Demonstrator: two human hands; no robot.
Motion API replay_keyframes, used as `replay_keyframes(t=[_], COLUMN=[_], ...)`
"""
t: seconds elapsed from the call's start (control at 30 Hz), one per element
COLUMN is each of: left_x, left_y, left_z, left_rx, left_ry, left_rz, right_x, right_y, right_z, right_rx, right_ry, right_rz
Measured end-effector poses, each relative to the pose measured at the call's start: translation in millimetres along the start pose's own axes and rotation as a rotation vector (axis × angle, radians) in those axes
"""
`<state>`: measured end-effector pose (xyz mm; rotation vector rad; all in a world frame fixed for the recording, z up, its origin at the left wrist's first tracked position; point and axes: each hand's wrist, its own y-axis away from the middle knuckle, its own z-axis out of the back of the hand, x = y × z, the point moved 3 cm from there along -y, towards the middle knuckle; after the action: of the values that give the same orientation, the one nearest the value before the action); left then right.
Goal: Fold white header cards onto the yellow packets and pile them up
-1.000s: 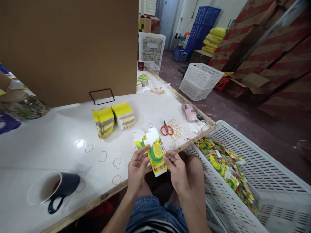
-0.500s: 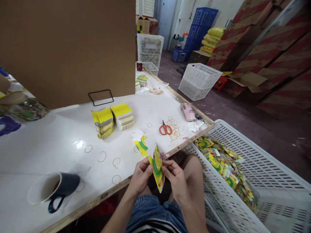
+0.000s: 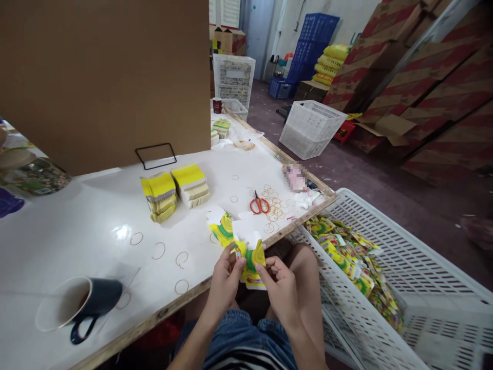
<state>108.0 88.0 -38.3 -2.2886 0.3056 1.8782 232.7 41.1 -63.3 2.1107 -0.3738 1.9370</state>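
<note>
Over my lap at the table's front edge, a yellow and green printed packet (image 3: 252, 257) is held between both hands, partly unfolded. My left hand (image 3: 227, 270) pinches its left side with thumb and fingers. On the right side, my right hand (image 3: 278, 277) grips it the same way. Just beyond, another yellow and green printed piece (image 3: 222, 226) with a white flap lies on the table. Two stacks of yellow-topped packets, a left stack (image 3: 158, 195) and a right stack (image 3: 190, 185), stand farther back.
Red-handled scissors (image 3: 260, 204) lie by scattered rubber bands (image 3: 275, 198). A dark mug (image 3: 102, 295) stands at the table's left front. A white basket (image 3: 385, 231) of printed packets sits to my right. A large cardboard panel (image 3: 103, 77) rises behind the stacks.
The packet has turned from narrow and edge-on to wider and spread, with its printed face and a white flap showing. Both hands stay on it. The view has shifted slightly.
</note>
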Motion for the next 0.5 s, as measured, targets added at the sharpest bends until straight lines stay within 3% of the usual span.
replay_keyframes(t=[0.17, 0.37, 0.5], left_x=[-6.5, -20.6, -22.5], left_y=[5.8, 7.9, 10.2], left_z=[-2.6, -7.3, -8.6], left_rx=[0.009, 0.249, 0.338], left_ry=[-0.026, 0.088, 0.179], left_rz=[-0.004, 0.039, 0.119], right_x=[3.8, 29.9, 47.1], right_y=[-6.0, -17.7, -22.4], right_z=[10.1, 21.4, 25.0], right_rx=[0.028, 0.247, 0.329], right_ry=[0.202, 0.077, 0.082], right_rz=[0.15, 0.212, 0.205])
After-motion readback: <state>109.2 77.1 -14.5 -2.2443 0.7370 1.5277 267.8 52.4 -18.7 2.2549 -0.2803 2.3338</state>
